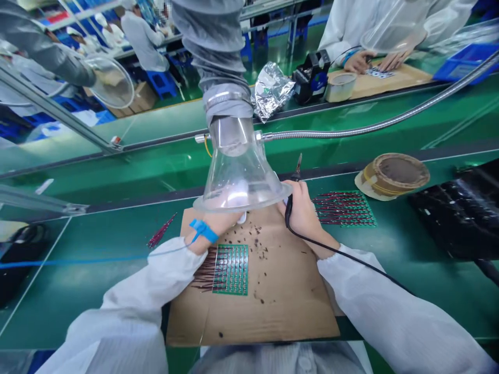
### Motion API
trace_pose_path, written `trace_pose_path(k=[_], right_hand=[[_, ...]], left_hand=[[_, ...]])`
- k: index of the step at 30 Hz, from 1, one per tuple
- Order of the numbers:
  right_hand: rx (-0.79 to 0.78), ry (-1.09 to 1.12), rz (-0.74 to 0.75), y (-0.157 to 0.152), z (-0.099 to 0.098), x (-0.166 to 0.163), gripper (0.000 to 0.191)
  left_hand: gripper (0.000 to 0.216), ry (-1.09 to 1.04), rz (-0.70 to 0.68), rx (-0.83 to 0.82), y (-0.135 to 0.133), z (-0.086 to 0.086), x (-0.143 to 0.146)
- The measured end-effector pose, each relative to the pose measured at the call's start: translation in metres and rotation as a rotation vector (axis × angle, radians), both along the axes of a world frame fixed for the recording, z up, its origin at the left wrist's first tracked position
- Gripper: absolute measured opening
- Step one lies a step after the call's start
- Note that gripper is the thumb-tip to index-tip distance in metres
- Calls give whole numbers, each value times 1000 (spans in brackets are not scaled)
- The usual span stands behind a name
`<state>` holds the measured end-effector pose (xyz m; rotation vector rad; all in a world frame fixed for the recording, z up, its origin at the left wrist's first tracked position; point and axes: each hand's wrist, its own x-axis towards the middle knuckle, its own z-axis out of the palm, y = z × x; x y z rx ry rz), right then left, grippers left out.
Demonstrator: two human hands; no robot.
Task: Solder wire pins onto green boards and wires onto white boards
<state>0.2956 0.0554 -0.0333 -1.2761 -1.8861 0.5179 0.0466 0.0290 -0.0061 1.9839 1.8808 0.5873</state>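
My right hand (303, 210) is wrapped round a soldering iron (298, 169), its tip pointing up and away from me; a black cord trails from it over my wrist. My left hand (222, 221), with a blue wrist strap (203, 230), reaches under the clear fume hood (241, 182). The hood's rim blurs its fingers, so their grip is unclear. A small white round thing (242, 218) shows beside that hand. Below it, a green circuit board panel (233, 270) with dark red wires on its left side lies on a cardboard sheet (273, 311).
Another wired board panel (351, 209) lies right of the cardboard, near a round tan container (393, 175) and a black object (460, 208). Loose red wires (161, 231) lie at left. A metal flexible tube (335, 134) crosses above the bench. A co-worker's hands (374, 61) work opposite.
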Motion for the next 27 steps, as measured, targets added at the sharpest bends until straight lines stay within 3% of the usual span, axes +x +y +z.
trace_pose_path(k=[5, 10, 13, 17, 23, 27], right_hand=[[31, -21, 186, -2, 7, -1, 35], [27, -72, 150, -25, 15, -10, 44], [22, -141, 143, -40, 11, -19, 46], [52, -203, 110, -43, 6, -30, 34], [85, -166, 129, -42, 18, -38, 14], [60, -176, 196, -45, 22, -40, 15]], left_hand=[[40, 167, -163, 116, -7, 5, -22], [52, 231, -89, 53, -24, 1, -52], [60, 293, -128, 3, -32, -4, -52], [48, 289, -170, -14, -27, -5, -47], [45, 270, -231, 18, -21, -8, -49], [43, 208, -248, 49, -24, -13, -52]])
